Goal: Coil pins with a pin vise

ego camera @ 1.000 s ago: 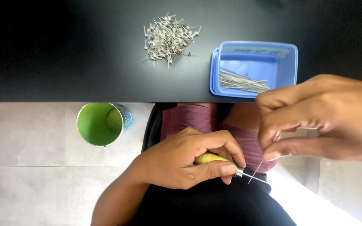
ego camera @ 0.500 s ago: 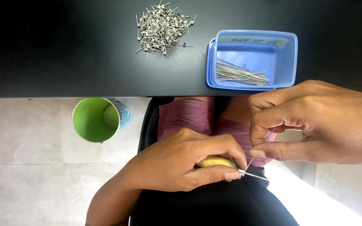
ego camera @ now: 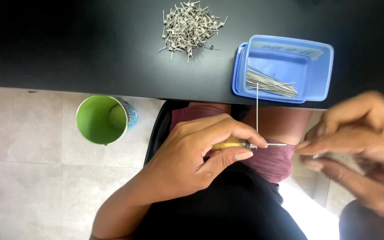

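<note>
black worktop [ego camera: 67, 49] above tile floor. my left hand [ego camera: 196, 155] grips a tool [ego camera: 236, 143], its wire [ego camera: 257, 106] pointing to 12 o'clock; right hand [ego camera: 361, 146] at 3 o'clock pinches the shaft tip.

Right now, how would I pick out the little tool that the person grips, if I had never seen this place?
Start at the black table and the blue tub of straight wires on its near edge. Just below the tub, over the person's lap, the left hand closes round a small tool. It alone has a yellow handle and a thin metal tip, from which one wire stands straight up.
</note>
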